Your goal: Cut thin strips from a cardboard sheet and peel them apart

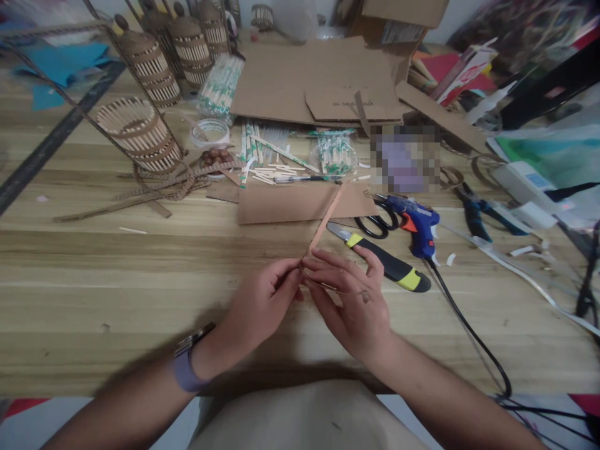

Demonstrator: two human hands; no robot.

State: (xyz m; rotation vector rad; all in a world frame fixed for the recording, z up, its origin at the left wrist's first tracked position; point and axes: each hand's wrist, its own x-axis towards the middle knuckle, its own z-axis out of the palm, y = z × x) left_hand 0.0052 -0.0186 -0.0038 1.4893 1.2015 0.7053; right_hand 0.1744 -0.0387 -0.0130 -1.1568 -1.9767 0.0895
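Over the table (164, 294), left hand (257, 300) and right hand (354, 297) pinch a long strip (325, 222), pointing away and right, knife (398, 267) close by.

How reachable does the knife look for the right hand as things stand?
Likely yes: the knife lies close beyond the right hand, most of its handle uncovered and nothing in between. That hand is at the cardboard strip, though, and would probably have to leave it to the left hand first.

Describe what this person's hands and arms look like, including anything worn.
The left hand is ungloved, with a dark watch on a purple strap at the wrist. The right hand is ungloved too, with what looks like a ring. No sleeves show on either forearm.
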